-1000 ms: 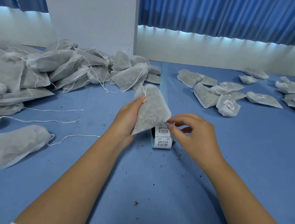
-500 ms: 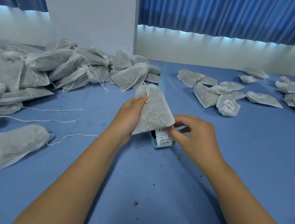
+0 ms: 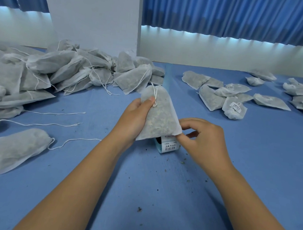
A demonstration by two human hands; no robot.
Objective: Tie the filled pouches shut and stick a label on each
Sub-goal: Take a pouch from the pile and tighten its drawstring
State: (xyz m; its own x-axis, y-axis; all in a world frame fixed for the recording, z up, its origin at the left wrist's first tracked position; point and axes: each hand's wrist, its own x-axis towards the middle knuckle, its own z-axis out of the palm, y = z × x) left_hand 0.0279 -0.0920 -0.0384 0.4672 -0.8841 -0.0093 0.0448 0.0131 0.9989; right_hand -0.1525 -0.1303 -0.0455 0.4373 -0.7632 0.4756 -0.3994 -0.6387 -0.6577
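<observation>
Head view. One label roll (image 3: 167,146) stands on the blue table (image 3: 155,201); we take the roll as reference.

- One left hand (image 3: 133,118) grips one tied pouch (image 3: 159,115) near its neck, thumb beside the knot. The pouch is held upright just above the roll and hides the roll's far side.
- One right hand (image 3: 205,138) is just right of the roll, fingers curled. Its thumb and forefinger pinch the free label (image 3: 169,136) at the pouch's lower corner.
- One loose pouch (image 3: 6,152) lies well left of the roll, nearer us.
- The heap (image 3: 57,70) to the far left is too overlapped to count.
- We count about seven pouches in the right group (image 3: 225,93) beyond the roll; one shows its sticker plainly.
</observation>
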